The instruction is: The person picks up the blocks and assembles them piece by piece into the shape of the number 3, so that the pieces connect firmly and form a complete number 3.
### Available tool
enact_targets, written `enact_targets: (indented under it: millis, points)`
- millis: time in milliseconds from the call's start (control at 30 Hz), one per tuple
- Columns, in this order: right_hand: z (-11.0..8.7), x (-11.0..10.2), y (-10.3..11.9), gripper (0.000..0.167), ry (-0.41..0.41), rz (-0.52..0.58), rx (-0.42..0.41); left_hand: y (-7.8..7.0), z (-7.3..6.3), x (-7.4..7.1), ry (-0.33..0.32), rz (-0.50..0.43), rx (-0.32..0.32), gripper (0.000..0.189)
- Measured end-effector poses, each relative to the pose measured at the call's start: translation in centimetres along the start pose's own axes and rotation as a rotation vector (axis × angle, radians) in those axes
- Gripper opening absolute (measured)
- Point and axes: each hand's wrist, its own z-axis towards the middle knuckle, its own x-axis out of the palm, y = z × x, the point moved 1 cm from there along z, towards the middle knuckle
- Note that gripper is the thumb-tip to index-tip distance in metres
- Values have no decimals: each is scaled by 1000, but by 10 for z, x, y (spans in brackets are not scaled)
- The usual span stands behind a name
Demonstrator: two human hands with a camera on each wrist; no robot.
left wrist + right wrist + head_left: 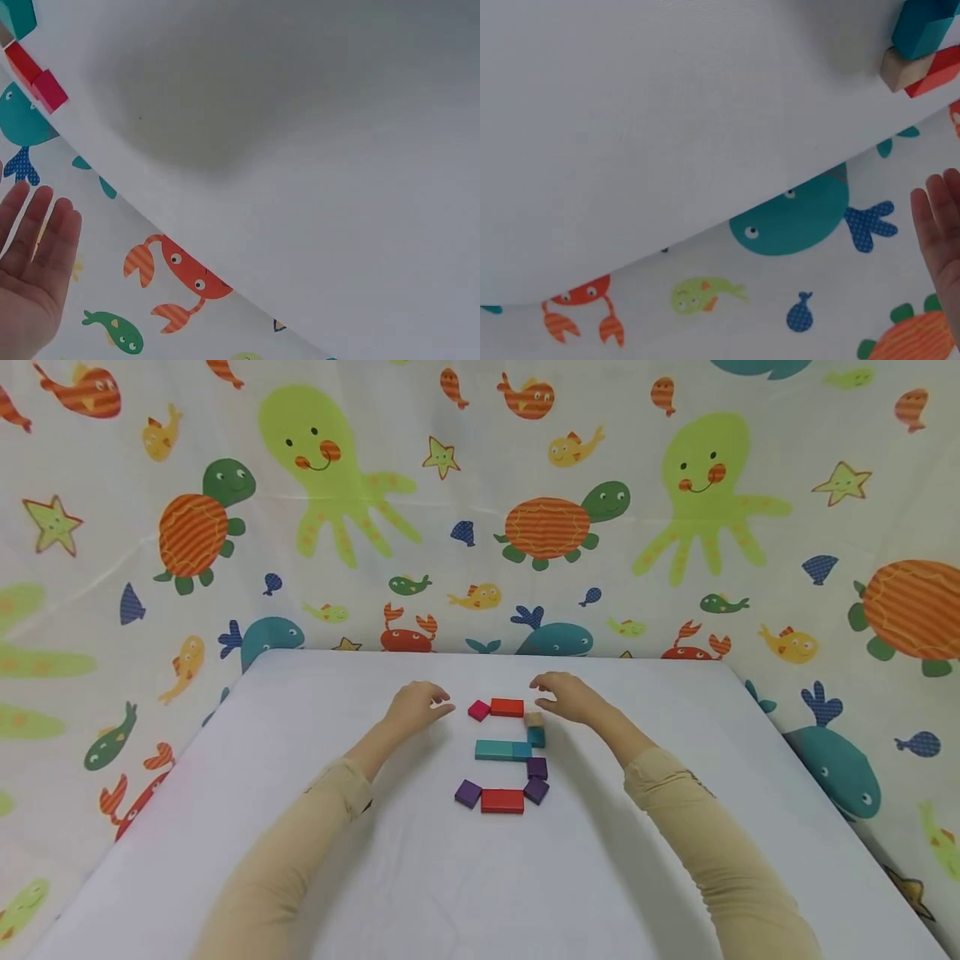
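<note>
Coloured blocks lie on the white table in a shape like the numeral 3. Along its top run a pink cube (479, 711) and a red oblong block (507, 707), then a plain wooden block (534, 720) and a teal block (536, 737). A long teal block (493, 750) and a blue cube (522, 751) form the middle bar. Purple cubes (537, 768) and another red block (502, 801) make the lower curve. My left hand (417, 707) hovers left of the pink cube, fingers loosely bent and holding nothing. Right of the top red block, my right hand (572, 696) is likewise empty, fingers relaxed.
The white table (420, 893) stretches out on all sides of the blocks. Behind its far edge hangs a cloth backdrop (465, 593) printed with sea animals, which also runs down both sides.
</note>
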Motion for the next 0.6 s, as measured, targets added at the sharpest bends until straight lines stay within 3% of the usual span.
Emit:
enact_targets:
  millis: [167, 367, 500, 600]
  points:
    - [-23, -9, -2, 28, -93, 28, -10, 4, -12, -17, -82, -42, 83, 31]
    - [-57, -4, -3, 25, -175, 72, 6, 11, -41, -16, -175, -111, 160, 30]
    - [-69, 1, 1, 23, -231, 47, 5, 13, -58, -18, -235, -102, 175, 29]
    - [-75, 2, 6, 23, -272, 29, 12, 11, -67, -20, -237, -89, 176, 30]
